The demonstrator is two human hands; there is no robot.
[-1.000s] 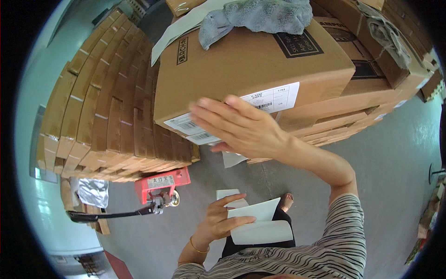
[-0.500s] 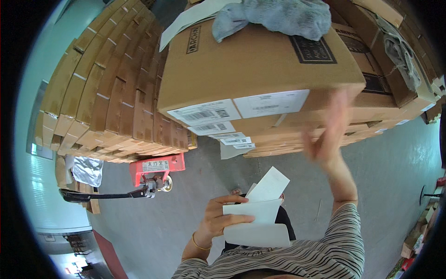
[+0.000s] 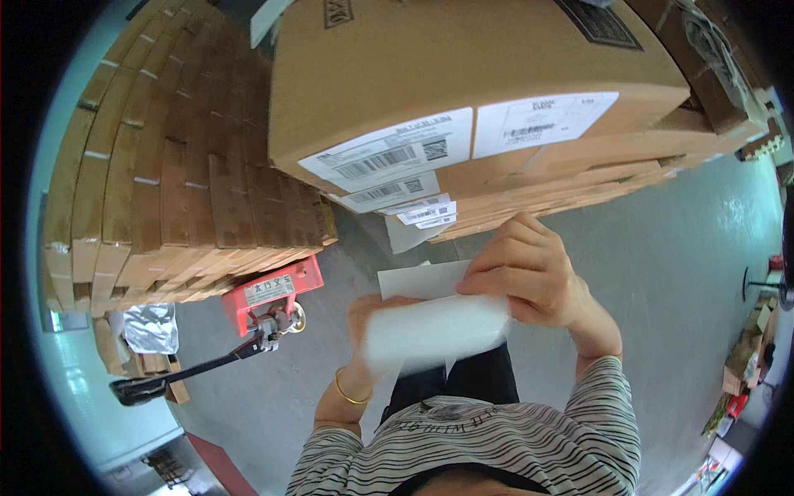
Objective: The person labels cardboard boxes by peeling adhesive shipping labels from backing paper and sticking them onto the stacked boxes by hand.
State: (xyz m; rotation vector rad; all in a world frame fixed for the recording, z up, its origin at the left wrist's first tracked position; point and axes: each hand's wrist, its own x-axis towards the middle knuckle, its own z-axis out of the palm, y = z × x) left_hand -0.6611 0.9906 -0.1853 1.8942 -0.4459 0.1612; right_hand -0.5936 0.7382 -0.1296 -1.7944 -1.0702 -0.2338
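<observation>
My left hand (image 3: 361,318) is closed on several white label sheets (image 3: 434,331) in front of my body; the nearest sheet is smeared by motion and covers part of the fingers. My right hand (image 3: 529,273) pinches the right edge of a white sheet at the back of the same bunch, thumb and fingers pressed together. Just beyond the hands stands a large brown carton (image 3: 463,58). On its near side are a white barcode label (image 3: 389,153) and, to the right of it, a second white label (image 3: 542,124).
Below the carton, more stacked cartons (image 3: 579,178) carry similar labels. A tall stack of brown cartons (image 3: 165,165) rises at the left. Beside it is a red pallet truck (image 3: 273,293) with a black handle (image 3: 178,380). Small boxes (image 3: 748,347) lie along the right side of the grey floor.
My right hand has come down from the carton's right corner to the sheets and now grips one. My left hand has risen slightly with the sheets. The carton looks closer.
</observation>
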